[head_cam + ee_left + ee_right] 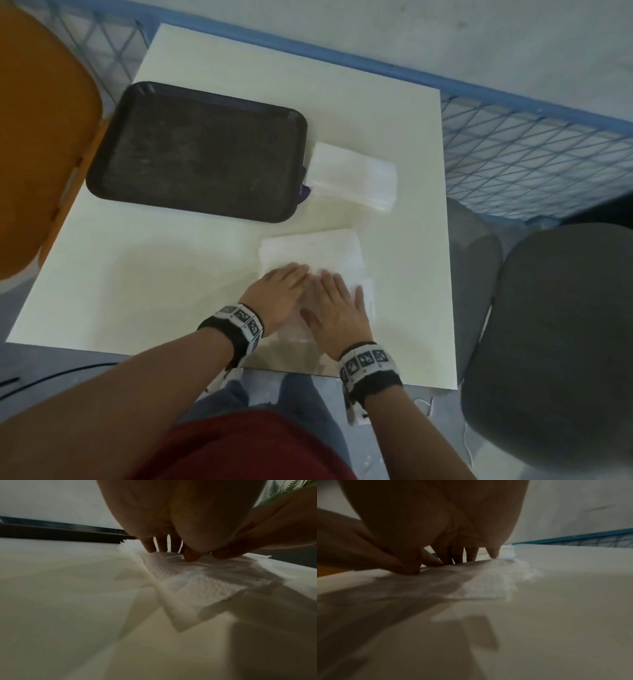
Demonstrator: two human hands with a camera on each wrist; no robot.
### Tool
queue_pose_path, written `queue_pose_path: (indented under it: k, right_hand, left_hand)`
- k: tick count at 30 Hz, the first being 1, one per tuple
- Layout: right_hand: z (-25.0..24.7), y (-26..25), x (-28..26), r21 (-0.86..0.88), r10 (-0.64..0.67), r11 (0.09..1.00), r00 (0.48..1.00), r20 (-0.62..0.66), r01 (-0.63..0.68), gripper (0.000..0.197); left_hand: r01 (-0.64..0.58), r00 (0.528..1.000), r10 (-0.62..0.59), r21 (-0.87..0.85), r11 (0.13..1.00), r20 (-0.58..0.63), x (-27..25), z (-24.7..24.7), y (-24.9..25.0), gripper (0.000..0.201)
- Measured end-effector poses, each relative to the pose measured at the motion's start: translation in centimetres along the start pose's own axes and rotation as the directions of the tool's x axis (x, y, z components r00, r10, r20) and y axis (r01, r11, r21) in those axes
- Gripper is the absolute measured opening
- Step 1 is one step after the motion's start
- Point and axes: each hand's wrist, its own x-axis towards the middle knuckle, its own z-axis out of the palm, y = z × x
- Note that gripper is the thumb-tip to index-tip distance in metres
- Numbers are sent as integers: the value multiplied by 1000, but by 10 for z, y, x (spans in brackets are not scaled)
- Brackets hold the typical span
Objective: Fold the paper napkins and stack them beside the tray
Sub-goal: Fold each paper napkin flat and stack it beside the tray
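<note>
Both grips flat, holding nothing: left hand [279, 296] and right hand [337, 313] press the white paper napkin [318, 253] — the folded white stack [352, 174] lies ahead (touching the dark rectangular tray [195, 150]).

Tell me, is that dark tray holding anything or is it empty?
Empty. The head view shows the tray's scuffed dark floor bare; the folded napkins lie beside it on the table.

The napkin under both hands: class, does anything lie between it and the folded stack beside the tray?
Nothing visible does. The napkin lies under the left hand and right hand; only bare table separates it from the stack beside the tray.
</note>
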Motion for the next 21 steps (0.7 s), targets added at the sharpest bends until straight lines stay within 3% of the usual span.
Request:
queue_pose_path:
  k: [3, 5, 7, 10, 13, 15, 17, 19, 21]
  right_hand:
    - [1, 18, -6, -46, 116, 992, 993, -8, -116, 72]
    - [-4, 39, -11, 2, 238, 971, 971, 2, -238, 74]
    - [-9, 54, -15, 35, 281, 959, 960, 23, -281, 74]
    - [-15, 60, -13, 71, 256, 965, 966, -31, -253, 74]
    - [-28, 55, -6, 220, 165, 968, 964, -209, -119, 69]
    - [-38, 49, 2, 275, 45, 961, 961, -272, 33, 50]
    - [-47, 49, 12, 247, -38, 963, 961, -275, 109, 27]
    - [-61, 56, 25, 224, -25, 971, 964, -266, 87, 22]
    - [-82, 68, 38, 257, 51, 966, 972, -231, 11, 26]
  left_hand:
    - [5, 998, -4, 19, 1000, -69, 0, 0, -2, 68]
    - [72, 996, -72, 9, 997, -55, 5, -8, -1, 68]
    - [155, 985, -159, -58, 986, -73, 12, -16, 0, 59]
    - [232, 958, -276, -358, 904, -76, 20, -29, 1, 45]
    - [117, 968, -225, -591, 798, -112, 22, -46, 4, 33]
    - [29, 971, -172, -639, 768, -164, 20, -58, 2, 28]
    - [21, 959, -206, -681, 732, -192, 20, -66, -4, 23]
    - [75, 927, -314, -719, 691, -205, 23, -68, -12, 18]
    - [177, 900, -393, -665, 725, -190, 29, -64, -22, 23]
